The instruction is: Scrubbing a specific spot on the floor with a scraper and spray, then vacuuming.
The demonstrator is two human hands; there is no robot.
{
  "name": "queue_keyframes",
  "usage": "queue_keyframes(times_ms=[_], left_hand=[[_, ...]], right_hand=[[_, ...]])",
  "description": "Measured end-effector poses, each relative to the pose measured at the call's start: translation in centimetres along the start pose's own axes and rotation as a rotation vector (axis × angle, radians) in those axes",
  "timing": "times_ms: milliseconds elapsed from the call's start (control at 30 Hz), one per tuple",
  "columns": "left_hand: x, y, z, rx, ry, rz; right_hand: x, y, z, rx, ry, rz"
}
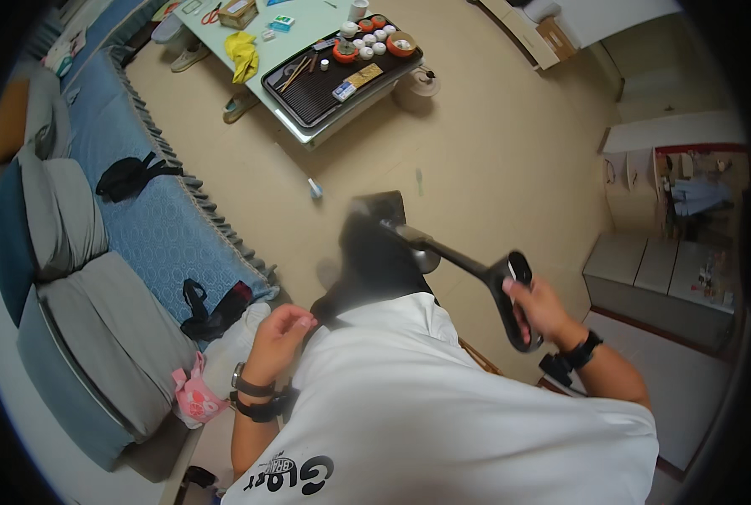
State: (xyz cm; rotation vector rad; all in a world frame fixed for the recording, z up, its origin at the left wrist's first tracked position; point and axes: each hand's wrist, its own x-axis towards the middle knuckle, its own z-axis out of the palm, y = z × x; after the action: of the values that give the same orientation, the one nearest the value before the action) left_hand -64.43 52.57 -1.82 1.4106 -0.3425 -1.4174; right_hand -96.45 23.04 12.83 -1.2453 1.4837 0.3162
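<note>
My right hand (542,309) is closed around the black loop handle of a stick-shaped floor-cleaning appliance (457,257). Its dark shaft runs down and away to the left, towards my legs, and its lower end lies partly behind my dark trouser leg, so the kind of head cannot be told. My left hand (280,338) hangs by my left hip with its fingers loosely curled and nothing visible in them. Both wrists carry black straps, and the left one also wears a watch (252,384).
Ahead stands a glass-topped table (303,35) with a tea tray (306,101), cups and a yellow cloth (243,57). A blue-covered sofa (142,233) runs along the left. A small blue-and-white object (315,189), shoes and a lidded pot (416,88) are on the floor. Grey cabinets (656,271) stand right.
</note>
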Motion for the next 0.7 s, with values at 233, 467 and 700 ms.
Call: queue_keyframes(times_ms=[233,467,700], left_hand=[[0.7,1.1,-1.1,0.173,-0.098,-0.012],[1.1,1.6,2.4,0.265,-0.251,-0.032],[0.5,-1.8,4.6,0.34,-0.275,-0.116]], right_hand=[[-6.3,20.5,6.0,0.153,-0.035,0.141],[-7.4,24.6,7.7,0.226,0.081,0.144],[-7.6,26.8,6.5,-0.078,0.187,0.155]])
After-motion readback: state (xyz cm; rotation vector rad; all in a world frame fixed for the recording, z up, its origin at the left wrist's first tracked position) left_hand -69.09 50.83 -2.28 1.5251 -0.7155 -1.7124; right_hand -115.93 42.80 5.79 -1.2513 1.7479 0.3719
